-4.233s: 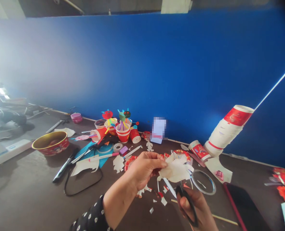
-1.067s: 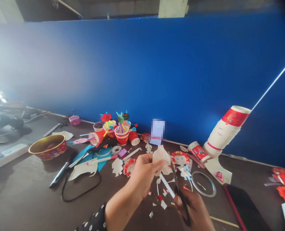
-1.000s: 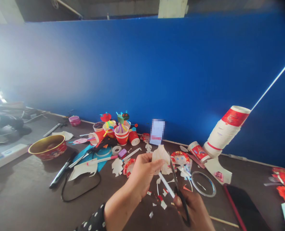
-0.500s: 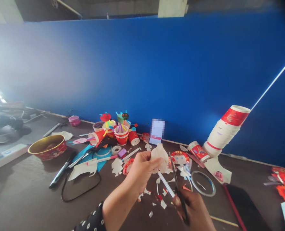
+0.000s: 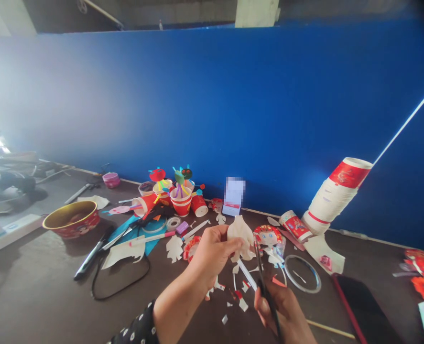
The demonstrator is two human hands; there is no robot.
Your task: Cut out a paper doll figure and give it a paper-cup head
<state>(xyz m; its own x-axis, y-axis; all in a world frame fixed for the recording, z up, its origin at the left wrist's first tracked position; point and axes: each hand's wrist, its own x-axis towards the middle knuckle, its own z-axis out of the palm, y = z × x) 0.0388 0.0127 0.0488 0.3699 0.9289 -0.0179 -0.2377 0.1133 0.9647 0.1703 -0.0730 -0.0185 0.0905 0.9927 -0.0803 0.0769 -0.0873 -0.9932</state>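
Observation:
My left hand (image 5: 212, 253) pinches a small cream paper cut-out (image 5: 241, 232) and holds it upright above the dark table (image 5: 47, 291). My right hand (image 5: 281, 315) grips black-handled scissors (image 5: 264, 282), whose blades point up toward the right lower edge of the cut-out. Small paper scraps (image 5: 238, 301) lie on the table under both hands. A white marker (image 5: 245, 273) lies just left of the scissors.
Decorated red paper cups (image 5: 181, 196) stand at the back by the blue wall. A leaning stack of cups (image 5: 335, 193) is at the right. Nearby lie a paper doll face (image 5: 269, 236), a clear tape ring (image 5: 302, 272), a gold bowl (image 5: 71, 217), a black cable (image 5: 120, 274) and a dark phone (image 5: 364, 306).
The cut-out went from held flat and wide to turned upright in my left hand. The scissors rose to its right edge, and the blades have closed slightly in the last half second.

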